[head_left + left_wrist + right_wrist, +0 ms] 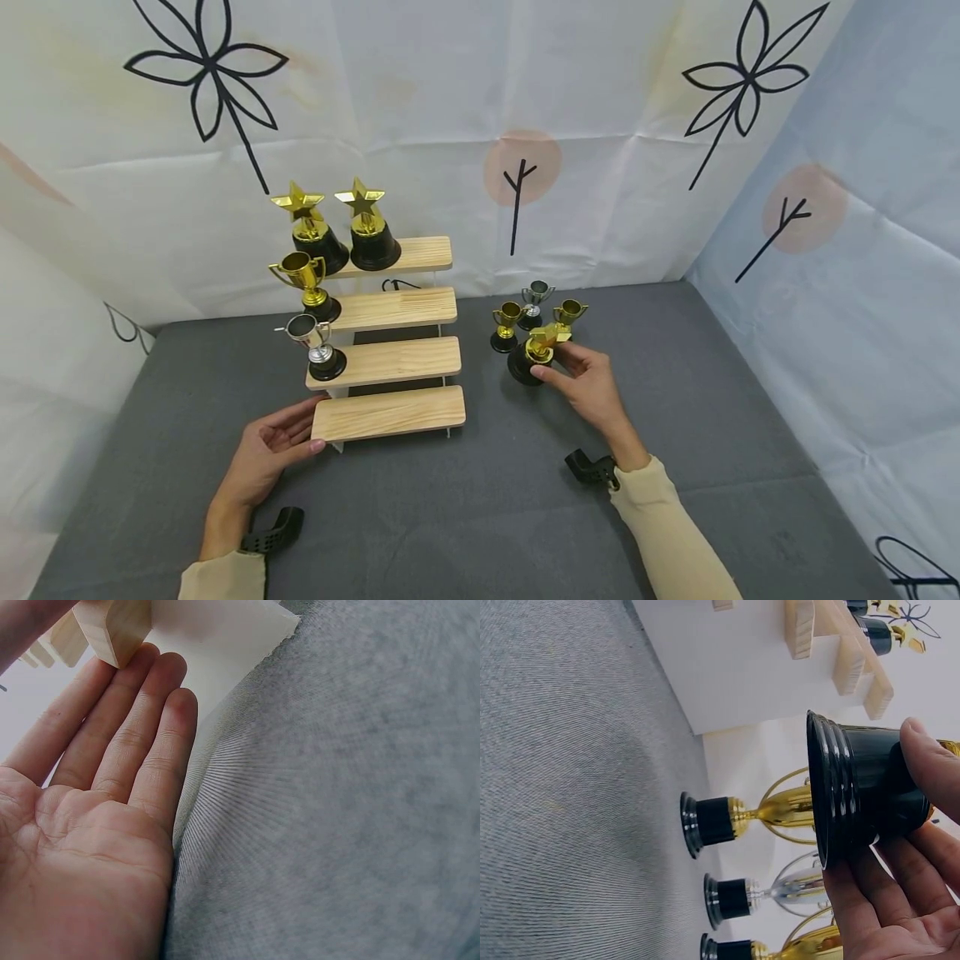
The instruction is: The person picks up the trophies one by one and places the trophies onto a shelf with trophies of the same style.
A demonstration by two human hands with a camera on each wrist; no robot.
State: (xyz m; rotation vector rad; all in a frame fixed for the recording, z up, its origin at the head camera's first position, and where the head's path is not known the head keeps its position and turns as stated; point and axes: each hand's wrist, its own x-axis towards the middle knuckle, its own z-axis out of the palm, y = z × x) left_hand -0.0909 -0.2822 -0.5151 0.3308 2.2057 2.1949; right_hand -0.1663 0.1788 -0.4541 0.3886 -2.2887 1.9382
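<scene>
My right hand grips a gold star trophy by its black base, thumb on one side and fingers on the other. It is held tilted, close in front of two gold cup trophies and a small silver cup trophy. My left hand touches the left end of a four-step wooden display stand at its lowest step. In the left wrist view its fingers are straight, with fingertips against the step's corner and the palm bare.
Two star trophies stand on the stand's top step. A larger gold cup is on the left of the step below, and a silver cup on the left of the third. Grey cloth covers the table; printed fabric hangs behind.
</scene>
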